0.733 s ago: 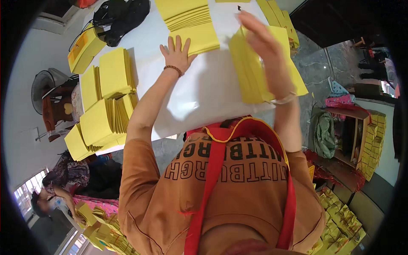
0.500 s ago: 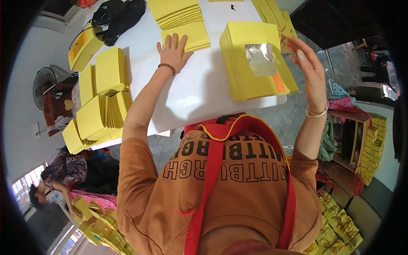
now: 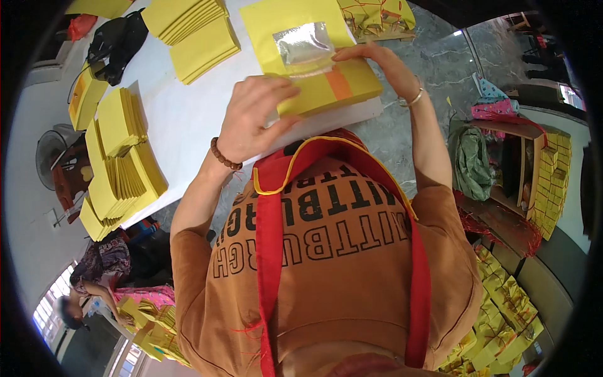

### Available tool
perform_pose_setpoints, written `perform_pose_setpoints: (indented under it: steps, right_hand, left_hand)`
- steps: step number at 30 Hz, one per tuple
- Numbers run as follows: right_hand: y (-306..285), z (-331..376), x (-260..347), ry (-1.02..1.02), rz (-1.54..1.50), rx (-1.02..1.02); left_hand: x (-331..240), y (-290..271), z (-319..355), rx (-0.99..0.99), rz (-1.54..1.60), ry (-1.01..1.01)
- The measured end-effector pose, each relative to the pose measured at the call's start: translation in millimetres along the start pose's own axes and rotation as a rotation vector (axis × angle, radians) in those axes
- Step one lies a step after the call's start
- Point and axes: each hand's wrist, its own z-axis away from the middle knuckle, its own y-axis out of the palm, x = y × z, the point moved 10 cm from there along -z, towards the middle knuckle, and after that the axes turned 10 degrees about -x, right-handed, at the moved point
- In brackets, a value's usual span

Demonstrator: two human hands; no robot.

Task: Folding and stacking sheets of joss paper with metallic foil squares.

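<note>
A thick stack of yellow paper (image 3: 254, 28) lies at the near table edge, with a silver foil square (image 3: 304, 45) and an orange strip (image 3: 339, 85) on its top sheet. The sheet bends along the lower side of the foil. My right hand (image 3: 386, 66) has its fingertips on the sheet beside the foil's right corner, thumb and finger apparently pinching it. At the stack's left side is my left hand (image 3: 251, 119), thumb apart from the fingers, holding nothing I can see. Its fingers are slightly blurred and overlap the stack's left edge.
More yellow paper piles stand at the table's far side (image 3: 201, 53) and left side (image 3: 119, 163). A black bag (image 3: 118, 47) lies back left. Yellow bundles fill a shelf (image 3: 553, 182) on the right and the floor (image 3: 502, 308). Another person (image 3: 100, 270) works lower left.
My left hand has left the far pile and come to the left side of the foil-topped stack. My right hand has come down onto its top sheet. The view has shifted.
</note>
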Motion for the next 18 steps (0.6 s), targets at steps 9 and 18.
perform_pose_setpoints:
  steps: [9,18]
  right_hand:
    - [5,8,-28,0.097,-0.194,-0.053]
    - [7,12,-40,0.180,-0.423,-0.117]
  left_hand:
    - [-23,43,-7,0.178,-0.186,0.149]
    - [-7,38,-16,0.118,-0.057,0.019]
